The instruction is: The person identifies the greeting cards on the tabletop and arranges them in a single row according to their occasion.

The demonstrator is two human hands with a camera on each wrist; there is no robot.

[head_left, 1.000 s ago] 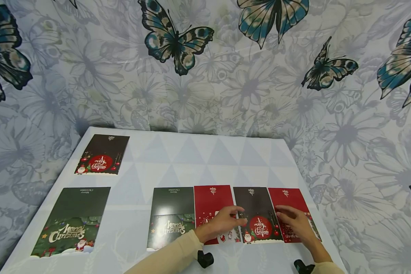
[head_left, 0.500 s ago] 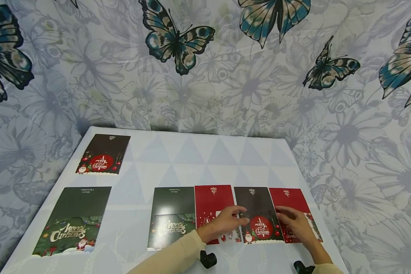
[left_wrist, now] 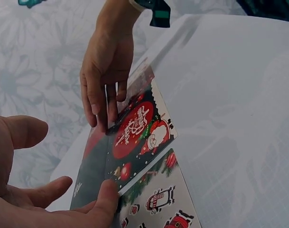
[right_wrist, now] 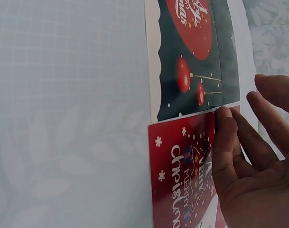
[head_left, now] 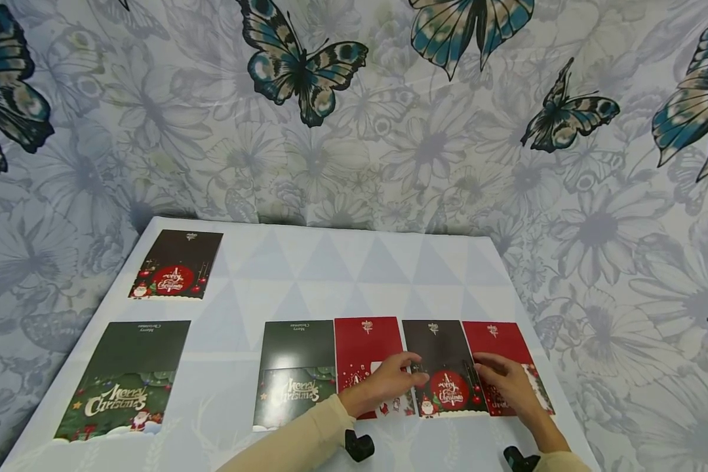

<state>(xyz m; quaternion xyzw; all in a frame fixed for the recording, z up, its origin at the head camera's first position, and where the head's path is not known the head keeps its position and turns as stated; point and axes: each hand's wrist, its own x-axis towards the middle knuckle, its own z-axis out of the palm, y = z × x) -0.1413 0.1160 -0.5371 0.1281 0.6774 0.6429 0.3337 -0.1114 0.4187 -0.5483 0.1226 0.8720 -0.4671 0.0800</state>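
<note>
In the head view a dark Christmas card (head_left: pixel 450 391) with a red circle lies flat between my two hands. My left hand (head_left: pixel 383 383) hovers over the red card (head_left: pixel 366 341) on its left, fingers loosely spread by the dark card's left edge. Over the far-right red card (head_left: pixel 494 337) is my right hand (head_left: pixel 512 385), its relaxed fingertips at the dark card's right edge. In the right wrist view those fingers (right_wrist: pixel 225 137) lie near the seam between the two cards; contact is hard to tell. Neither hand grips anything.
A green card (head_left: pixel 297 347) continues the row to the left. Farther left lie another green card (head_left: pixel 124 380) and, behind it, a second dark card (head_left: pixel 177 264). All rest on a white patterned table (head_left: pixel 354 262) before a butterfly-print cloth (head_left: pixel 425 151).
The left hand has shifted very slightly to the right against the cards. The right hand and the cards stay in place; the head view has moved only a little.
</note>
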